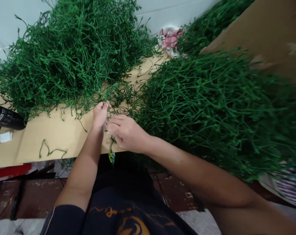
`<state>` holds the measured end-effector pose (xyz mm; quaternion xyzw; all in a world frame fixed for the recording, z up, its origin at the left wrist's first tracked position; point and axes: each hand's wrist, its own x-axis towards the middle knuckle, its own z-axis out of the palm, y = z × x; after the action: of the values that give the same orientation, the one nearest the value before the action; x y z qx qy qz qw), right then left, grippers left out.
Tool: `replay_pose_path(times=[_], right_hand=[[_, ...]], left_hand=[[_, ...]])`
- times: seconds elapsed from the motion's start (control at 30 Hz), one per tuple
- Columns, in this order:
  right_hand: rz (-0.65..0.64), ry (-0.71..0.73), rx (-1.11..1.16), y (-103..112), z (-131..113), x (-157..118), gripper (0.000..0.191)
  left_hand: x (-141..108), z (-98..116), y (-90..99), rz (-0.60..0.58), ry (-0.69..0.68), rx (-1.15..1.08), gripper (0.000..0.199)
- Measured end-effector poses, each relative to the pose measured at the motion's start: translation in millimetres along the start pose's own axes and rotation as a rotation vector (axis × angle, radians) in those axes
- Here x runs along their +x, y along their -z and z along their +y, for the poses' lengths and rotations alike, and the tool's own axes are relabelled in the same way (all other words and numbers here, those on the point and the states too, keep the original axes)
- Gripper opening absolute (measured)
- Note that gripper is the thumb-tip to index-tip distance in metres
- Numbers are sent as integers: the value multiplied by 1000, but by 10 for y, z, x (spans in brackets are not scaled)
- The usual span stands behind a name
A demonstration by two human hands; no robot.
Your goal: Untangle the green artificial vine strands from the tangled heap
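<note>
Green stem (111,142) hangs at the near edge of the tabletop (53,130): my left fingers (105,105) pinch its upper part, my right fingers (115,121) grasp it lower. Light, even tension should prevent tangling with neighbouring strands (122,94).

Above the cardboard (57,130), the person's left grip (100,113) pinches a thin green strand (112,141), while the right grip (125,131), fingers curled, is right at that strand, its exact hold too blurred to tell. A small yellow-and-green patterned piece (111,157) hangs below, past the cardboard's near edge. Tangled green stems rise in a tall left heap (72,55) and a broad right heap (201,107), with a black bottle (6,117) at far left and pink-and-white cloth (170,40) behind.
</note>
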<state>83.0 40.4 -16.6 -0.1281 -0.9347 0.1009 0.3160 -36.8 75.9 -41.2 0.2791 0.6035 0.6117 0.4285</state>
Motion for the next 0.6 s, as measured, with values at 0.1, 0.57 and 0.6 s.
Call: replay_pose_path(times=[0.1,0.57,0.6], right_hand=[[48,-22,94,110,-43,-26,19],[687,-692,669,530,619,-72,30],[756,-676,625,606,626,-87,30]], left_hand=[[-30,21,28,-52,62,-50,35],[-18,-55,148,-349,115,-157,36],[-15,-54,144,-339,118,-143,37]])
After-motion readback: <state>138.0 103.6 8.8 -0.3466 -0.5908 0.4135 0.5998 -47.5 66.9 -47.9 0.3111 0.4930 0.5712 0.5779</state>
